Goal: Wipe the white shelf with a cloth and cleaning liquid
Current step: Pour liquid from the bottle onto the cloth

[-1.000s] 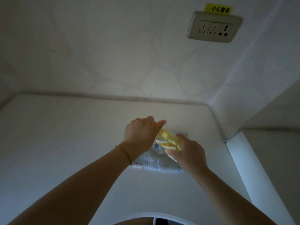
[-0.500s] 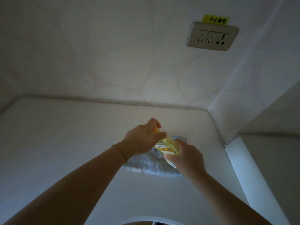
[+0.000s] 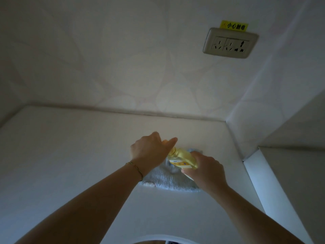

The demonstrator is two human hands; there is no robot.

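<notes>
While the yellow bottle is gripped by the right hand above the cloth, its neck is met by the curled left hand; whether a cap is pinched cannot be told. Uncapping is judged in hand; next, tilting is called for over the pale cloth, rumpled near the white shelf's back right corner.

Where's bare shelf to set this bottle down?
Bare: the wide stretch of shelf left of the cloth, and the front strip between cloth and curved edge. Crowded: near the right wall, where left hand, right hand and bottle meet over the cloth.
</notes>
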